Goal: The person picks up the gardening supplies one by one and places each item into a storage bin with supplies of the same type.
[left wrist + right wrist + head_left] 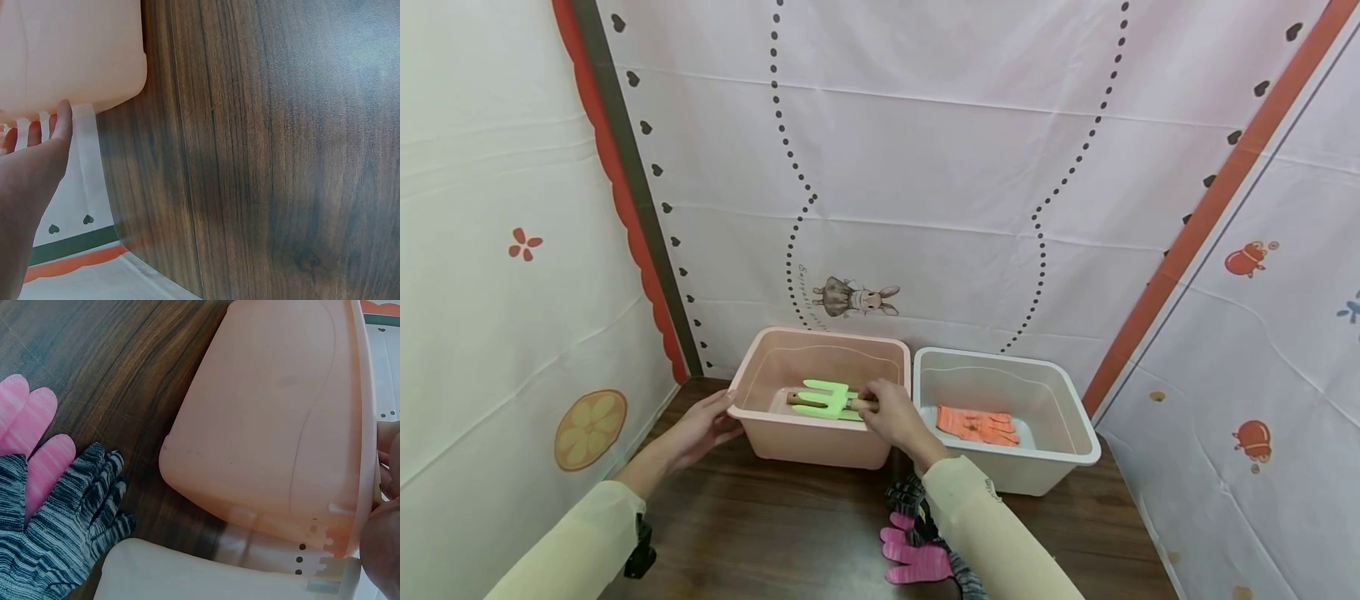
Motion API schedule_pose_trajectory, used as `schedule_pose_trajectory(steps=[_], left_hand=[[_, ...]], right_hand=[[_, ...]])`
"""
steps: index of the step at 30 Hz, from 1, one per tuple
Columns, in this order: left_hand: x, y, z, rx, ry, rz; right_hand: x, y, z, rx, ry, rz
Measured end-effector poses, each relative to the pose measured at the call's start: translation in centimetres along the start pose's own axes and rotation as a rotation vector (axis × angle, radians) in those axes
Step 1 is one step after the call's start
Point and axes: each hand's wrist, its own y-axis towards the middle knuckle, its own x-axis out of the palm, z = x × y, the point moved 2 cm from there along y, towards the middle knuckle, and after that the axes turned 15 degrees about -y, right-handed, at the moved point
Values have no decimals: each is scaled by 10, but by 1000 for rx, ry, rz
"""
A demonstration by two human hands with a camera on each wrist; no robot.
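Observation:
Inside the pink plastic bin (823, 446) lie light-green garden tools with wooden handles. My right hand (891, 412) holds the wooden handle of a green garden fork (831, 400) near the bin's right side. A second wooden handle (805, 402) points left; the head of that tool is partly covered. My left hand (703, 427) grips the bin's left rim, with its fingers (62, 125) against the outer wall in the left wrist view. In the right wrist view, the bin wall hides the tools and most of my right hand.
A white bin (1037, 471) stands right beside the pink one, with orange gloves (977, 425) in it. Pink gloves (917, 560) and black-grey striped gloves (69, 531) lie on the dark wooden table (775, 525) below my right forearm. Printed cloth walls (925, 167) surround the table.

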Motion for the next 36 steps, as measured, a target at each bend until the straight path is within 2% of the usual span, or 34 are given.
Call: schedule_pose_trajectory(steps=[7,14,22,29,36], left_hand=[[-2,0,0,1,-9,2],[1,1,0,8,-19,-13],[2,0,0,-3,-18,15],[-2,2,-1,13,7,0],[-2,1,-2,2,11,-5]], right_hand=[[0,-1,-1,-5,10,-3],[-2,-2,1,-28,-9,32],[-1,-1,1,-8,11,5],[-3,-3,0,-9,20,-3],[-1,-4,-1,-23,26,5]])
